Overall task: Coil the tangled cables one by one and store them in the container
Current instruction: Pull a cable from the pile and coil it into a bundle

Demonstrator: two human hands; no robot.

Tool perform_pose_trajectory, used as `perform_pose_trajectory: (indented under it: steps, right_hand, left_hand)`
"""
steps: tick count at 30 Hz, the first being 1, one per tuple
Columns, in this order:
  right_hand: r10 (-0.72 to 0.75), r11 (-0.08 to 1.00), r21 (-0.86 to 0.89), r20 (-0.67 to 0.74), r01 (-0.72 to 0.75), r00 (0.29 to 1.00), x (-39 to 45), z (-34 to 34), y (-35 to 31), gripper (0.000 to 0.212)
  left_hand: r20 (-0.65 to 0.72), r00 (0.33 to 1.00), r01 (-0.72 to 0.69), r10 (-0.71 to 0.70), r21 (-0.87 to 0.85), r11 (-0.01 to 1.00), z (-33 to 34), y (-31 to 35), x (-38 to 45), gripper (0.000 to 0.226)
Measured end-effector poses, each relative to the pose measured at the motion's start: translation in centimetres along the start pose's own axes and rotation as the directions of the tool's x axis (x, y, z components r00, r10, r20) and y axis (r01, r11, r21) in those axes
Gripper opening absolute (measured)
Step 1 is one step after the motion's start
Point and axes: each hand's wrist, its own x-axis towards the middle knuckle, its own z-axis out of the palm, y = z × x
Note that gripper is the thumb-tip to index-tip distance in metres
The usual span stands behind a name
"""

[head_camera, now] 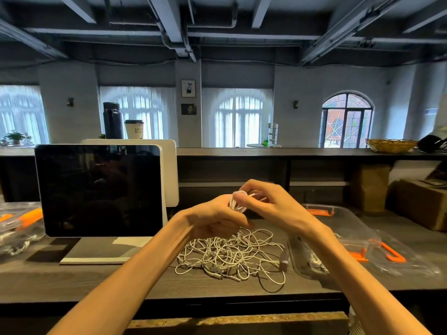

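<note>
- Left hand (217, 217) raised over the desk (72, 281), fingers curled round a small white coil (238, 206).
- Right hand (268, 201) just beside it, fingertips pinching the same coil from the far side; both hands touching at the coil.
- Coil held in the air above the cable pile (232, 256), well clear of the desk.
- Pile: a loose white tangle lying on the dark wood between the forearms, plugs showing at its near edge.
- Clear container (338, 238) to the right of the pile, just beside it, partly hidden behind the right forearm; orange clips on its rim; some white cable visible inside through the wall.
- Clear lid (411, 257) with an orange clip lying further right.
- Dark screen (99, 189) on a white stand at left, another white panel behind it.
- Second clear box (19, 223) with orange clips at the far left edge.
- Raised shelf behind: black flask (113, 120), paper cup (134, 129), wicker basket (390, 145).
- Cardboard box (420, 201) at right, under the shelf.
</note>
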Motion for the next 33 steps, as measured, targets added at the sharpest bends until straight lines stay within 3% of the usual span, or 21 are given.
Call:
perform_pose_trajectory:
  steps: [5,9,13,19,21,23,25,27,30,33]
  right_hand:
    - [-0.174,0.979,-0.124,-0.121,0.159,0.977,-0.1,0.9,0.0,0.028]
    - [-0.223,0.970,-0.147,-0.202,0.195,0.954,-0.1,1.3,0.6,0.021]
    - [-0.199,0.978,-0.110,-0.234,0.177,0.952,-0.1,1.7,0.5,0.025]
    - [-0.158,0.985,-0.108,-0.240,0.135,0.958,0.2,1.6,0.3,0.033]
    - [-0.158,0.984,-0.120,-0.241,0.132,0.958,0.2,1.7,0.2,0.033]
    - [-0.131,0.984,-0.151,-0.222,0.099,0.966,0.2,1.5,0.1,0.041]
    - [-0.100,0.962,-0.267,-0.181,0.049,0.978,0.1,0.6,-0.1,0.042]
    - [-0.107,0.896,-0.441,-0.115,0.046,0.988,0.0,-1.0,-0.6,0.032]
    - [-0.194,0.851,-0.497,0.001,0.168,0.981,0.4,-2.5,-2.5,0.014]
    - [-0.227,0.923,-0.325,-0.035,0.204,0.973,1.7,-2.2,-3.1,0.020]
  left_hand:
    - [-0.113,0.993,-0.011,0.031,0.172,0.985,0.9,0.6,0.5,0.038]
    - [-0.243,0.970,0.072,0.010,0.326,0.943,1.4,1.0,0.6,0.027]
    - [-0.299,0.950,0.199,-0.096,0.337,0.920,1.1,1.3,0.6,0.032]
    - [-0.148,0.986,0.087,-0.075,0.082,0.993,0.3,0.4,-0.1,0.015]
    - [-0.219,0.974,0.080,-0.057,0.097,0.992,0.8,0.2,0.0,0.016]
    - [-0.375,0.926,0.116,-0.039,0.183,0.976,1.2,0.1,0.4,0.015]
    - [-0.492,0.870,0.187,-0.030,0.275,0.943,1.1,0.0,0.6,0.012]
    - [-0.531,0.844,0.287,-0.068,0.341,0.895,0.6,0.0,0.6,0.010]
    - [-0.475,0.869,0.382,-0.134,0.474,0.794,0.7,0.1,0.3,0.012]
    - [-0.351,0.934,0.273,-0.064,0.588,0.761,2.4,0.7,0.5,0.015]
